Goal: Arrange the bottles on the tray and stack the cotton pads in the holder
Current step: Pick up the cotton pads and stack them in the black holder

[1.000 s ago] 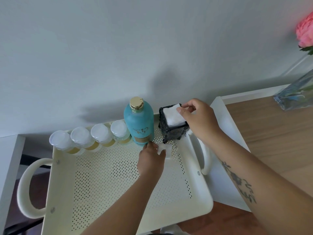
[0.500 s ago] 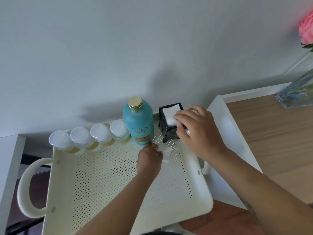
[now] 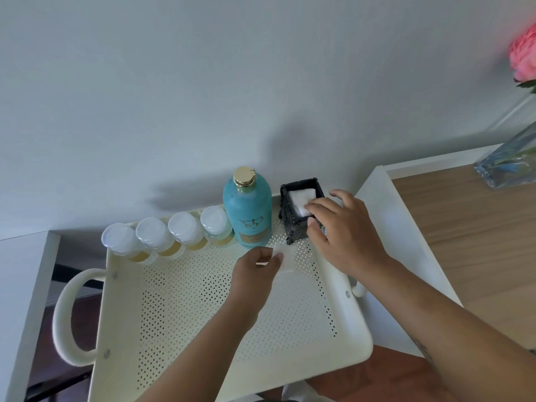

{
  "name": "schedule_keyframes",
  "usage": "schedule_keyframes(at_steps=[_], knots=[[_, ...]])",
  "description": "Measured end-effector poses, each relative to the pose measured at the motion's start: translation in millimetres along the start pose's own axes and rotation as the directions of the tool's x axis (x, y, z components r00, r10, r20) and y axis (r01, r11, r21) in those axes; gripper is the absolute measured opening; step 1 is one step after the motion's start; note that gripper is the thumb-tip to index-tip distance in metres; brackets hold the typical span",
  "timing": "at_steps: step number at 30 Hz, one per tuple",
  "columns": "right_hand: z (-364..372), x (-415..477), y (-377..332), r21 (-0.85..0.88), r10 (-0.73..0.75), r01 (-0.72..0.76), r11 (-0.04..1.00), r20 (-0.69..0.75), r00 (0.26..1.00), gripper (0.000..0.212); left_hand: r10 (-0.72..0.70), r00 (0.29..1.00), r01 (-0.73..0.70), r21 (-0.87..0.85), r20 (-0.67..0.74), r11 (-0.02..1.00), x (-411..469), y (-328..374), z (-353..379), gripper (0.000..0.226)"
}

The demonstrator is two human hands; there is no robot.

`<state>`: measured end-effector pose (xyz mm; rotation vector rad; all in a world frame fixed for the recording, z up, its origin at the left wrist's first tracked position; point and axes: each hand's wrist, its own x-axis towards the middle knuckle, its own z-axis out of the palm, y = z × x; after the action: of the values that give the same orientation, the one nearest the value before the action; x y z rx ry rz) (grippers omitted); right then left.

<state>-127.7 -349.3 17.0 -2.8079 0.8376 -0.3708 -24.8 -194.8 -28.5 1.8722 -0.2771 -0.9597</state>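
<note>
A cream perforated tray carries several small clear bottles with white caps in a row along its back edge. Beside them stands a tall teal bottle with a gold cap. A black square holder at the tray's back right corner holds white cotton pads. My right hand rests over the holder's right side, fingertips on the top pad. My left hand pinches a loose white cotton pad lying on the tray in front of the holder.
A pale wall rises right behind the tray. A white-edged wooden table lies to the right, with a glass vase and pink flower at its far corner. The tray's left handle overhangs a dark gap beside a white surface.
My right hand pushed the pad it held down into the holder and now lies lower over it. My left hand has kept hold of the loose pad on the tray.
</note>
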Motion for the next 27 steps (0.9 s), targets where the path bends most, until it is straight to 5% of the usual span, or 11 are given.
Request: schedule_keyframes(at_steps=[8,15,24,27], knots=[[-1.9,-3.6,0.0,0.031,0.019,-0.019,0.999,0.014,1.0,0.039,0.074,0.997,-0.066,-0.204,0.032,0.977,-12.9,28.5,-8.0,0.01],[-15.6,-30.2,-20.4,0.364,0.211,-0.134,0.922,-0.182,0.96,0.035,0.086,0.991,-0.046,-0.341,0.106,0.939,-18.9,42.6,-3.6,0.015],[-22.7,-20.0,-23.4,0.702,0.363,-0.304,0.644,0.07,0.929,0.005,0.133,0.974,-0.043,-0.428,0.183,0.903,-18.0,50.5,-5.2,0.02],[-28.3,-6.1,-17.1,0.725,0.393,-0.314,0.613,0.065,0.917,0.002,0.137,0.982,-0.094,-0.294,0.129,0.951,-15.2,40.4,-11.0,0.021]])
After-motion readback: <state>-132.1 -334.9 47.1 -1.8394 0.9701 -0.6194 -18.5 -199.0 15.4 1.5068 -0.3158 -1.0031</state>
